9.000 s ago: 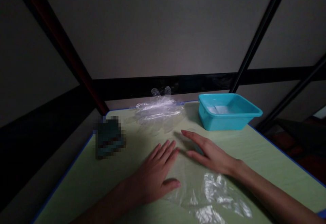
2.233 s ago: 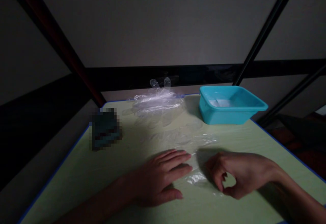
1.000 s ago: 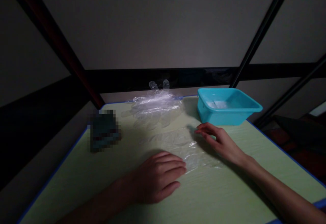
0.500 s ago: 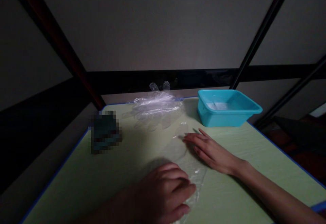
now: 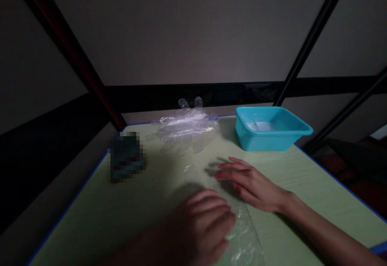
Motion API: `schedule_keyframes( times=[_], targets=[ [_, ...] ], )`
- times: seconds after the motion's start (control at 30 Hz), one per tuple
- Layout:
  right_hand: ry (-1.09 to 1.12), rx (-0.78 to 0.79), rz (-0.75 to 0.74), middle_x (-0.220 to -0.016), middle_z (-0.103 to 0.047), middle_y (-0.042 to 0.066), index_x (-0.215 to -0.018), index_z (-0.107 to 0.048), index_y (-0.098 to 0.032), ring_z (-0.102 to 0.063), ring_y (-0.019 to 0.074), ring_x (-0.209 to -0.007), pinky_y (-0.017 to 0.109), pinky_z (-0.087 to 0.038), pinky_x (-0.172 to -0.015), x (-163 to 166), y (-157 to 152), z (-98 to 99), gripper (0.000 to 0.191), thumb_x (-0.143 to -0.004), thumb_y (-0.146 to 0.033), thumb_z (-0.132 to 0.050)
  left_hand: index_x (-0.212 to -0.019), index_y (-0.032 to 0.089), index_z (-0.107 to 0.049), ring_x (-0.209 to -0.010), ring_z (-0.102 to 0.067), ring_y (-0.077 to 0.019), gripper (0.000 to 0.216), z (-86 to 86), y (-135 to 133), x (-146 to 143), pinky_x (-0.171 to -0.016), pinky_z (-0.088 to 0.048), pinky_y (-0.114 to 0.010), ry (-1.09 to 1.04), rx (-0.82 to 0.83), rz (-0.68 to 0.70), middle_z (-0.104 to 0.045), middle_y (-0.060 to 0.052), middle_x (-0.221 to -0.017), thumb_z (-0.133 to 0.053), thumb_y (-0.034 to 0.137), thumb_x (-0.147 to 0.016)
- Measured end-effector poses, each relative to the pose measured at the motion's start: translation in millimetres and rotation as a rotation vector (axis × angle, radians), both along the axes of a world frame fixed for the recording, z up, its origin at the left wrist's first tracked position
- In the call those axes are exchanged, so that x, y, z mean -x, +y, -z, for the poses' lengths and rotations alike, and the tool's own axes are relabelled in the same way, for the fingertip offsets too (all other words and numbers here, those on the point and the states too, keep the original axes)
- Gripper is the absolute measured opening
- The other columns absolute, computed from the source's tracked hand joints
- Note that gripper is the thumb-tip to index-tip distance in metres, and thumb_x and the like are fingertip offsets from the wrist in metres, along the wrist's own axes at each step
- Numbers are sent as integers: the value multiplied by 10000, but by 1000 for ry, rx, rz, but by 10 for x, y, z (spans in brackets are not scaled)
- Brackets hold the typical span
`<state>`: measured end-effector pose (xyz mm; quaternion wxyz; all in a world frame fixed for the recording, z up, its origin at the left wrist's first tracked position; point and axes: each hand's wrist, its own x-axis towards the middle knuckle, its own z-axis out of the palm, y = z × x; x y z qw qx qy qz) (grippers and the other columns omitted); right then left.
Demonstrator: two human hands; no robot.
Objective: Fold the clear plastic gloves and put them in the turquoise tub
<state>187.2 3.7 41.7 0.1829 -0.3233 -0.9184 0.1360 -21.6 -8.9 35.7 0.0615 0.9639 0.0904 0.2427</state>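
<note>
A clear plastic glove (image 5: 242, 233) lies flat on the green table (image 5: 302, 177), running from the middle toward the near edge. My left hand (image 5: 202, 225) rests on its near part, fingers stretched out together and flat. My right hand (image 5: 250, 183) lies palm down on the glove's far part, fingers spread and pointing left. Neither hand grips anything.
A heap of clear plastic gloves (image 5: 184, 127) sits at the table's far edge. A turquoise tub (image 5: 270, 131) stands at the far right. A blurred dark object (image 5: 125, 157) lies at the left. Dark metal bars cross behind the table.
The glove has slid and turned toward me under both hands. My left hand drew nearer to the near edge; my right hand shifted slightly nearer with its fingers more spread.
</note>
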Motion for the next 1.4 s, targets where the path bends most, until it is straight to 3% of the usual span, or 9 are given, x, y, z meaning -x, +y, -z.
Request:
schedule_keyframes(
  times=[0.2, 0.47, 0.57, 0.73, 0.93, 1.03, 1.13, 1.3, 1.4],
  targets=[
    [-73, -40, 133, -1138, -555, 78, -1093, -523, -145, -490, 212, -1050, 452, -309, -951, -324, 113, -26, 361, -799, -154, -315, -1001, 155, -520, -798, -595, -185, 221, 144, 461, 256, -712, -482, -343, -75, 61, -467, -640, -62, -873, -417, 147, -806],
    [0, 3, 278, -1254, -439, 128, -1266, -348, -133, -384, 247, -1154, 480, -252, -973, -329, 195, 138, 442, -826, -177, -342, -1092, 145, -487, -1035, -514, -238, 317, 248, 559, 272, -883, -396, -399, -100, 242, -620, -547, -120, -1147, -440, 184, -780],
    [330, 201, 280, -1067, -562, 101, -1156, -426, -168, -504, 218, -1001, 419, -381, -861, -262, 161, 128, 317, -866, -226, -311, -1015, 148, -533, -1033, -516, -222, 252, 161, 501, 215, -903, -378, -372, -268, 538, -528, -572, -104, -1108, -440, 199, -787],
    [785, 768, 87, -678, -559, 16, -889, -458, -161, -529, 122, -601, 276, -421, -597, -88, 97, 130, 177, -883, -283, -330, -1014, 140, -512, -967, -565, -238, 284, 98, 325, 49, -813, -434, -368, -415, 1389, -165, -605, -126, -1039, -444, 338, -822],
    [735, 949, 66, -661, -535, 5, -829, -479, -145, -461, 86, -547, 216, -361, -532, -37, 129, 255, 193, -861, -322, -407, -1054, 118, -502, -1033, -521, -280, 401, 229, 318, -21, -885, -354, -422, -427, 1725, -100, -576, -171, -1087, -552, 393, -767],
    [706, 892, 68, -649, -531, 5, -771, -486, -145, -460, 87, -541, 220, -366, -527, -56, 126, 238, 215, -856, -330, -418, -1042, 124, -517, -1014, -535, -282, 383, 208, 364, 11, -887, -349, -430, -486, 1757, -59, -585, -162, -1084, -574, 373, -756],
    [587, 624, 100, -655, -516, 5, -727, -519, -142, -472, 97, -590, 226, -374, -550, -83, 24, 94, 197, -838, -295, -465, -1030, 117, -528, -993, -551, -278, 364, 137, 393, 59, -884, -352, -423, -557, 1744, -38, -611, -157, -1047, -566, 360, -762],
    [90, 199, -44, -757, -526, 33, -803, -588, -145, -496, 110, -712, 236, -382, -622, -196, -360, -213, 162, -858, -195, -444, -1011, 89, -543, -957, -571, -283, 357, 103, 381, 92, -866, -365, -428, -542, 1742, -46, -641, -169, -977, -543, 356, -774],
    [-127, 4, -76, -752, -539, 33, -750, -589, -157, -483, 127, -714, 266, -354, -606, -272, -590, -245, 215, -873, -175, -413, -1029, 88, -543, -955, -572, -280, 354, 135, 372, 89, -858, -372, -427, -488, 1740, -49, -643, -169, -973, -530, 344, -785]
  ],
)
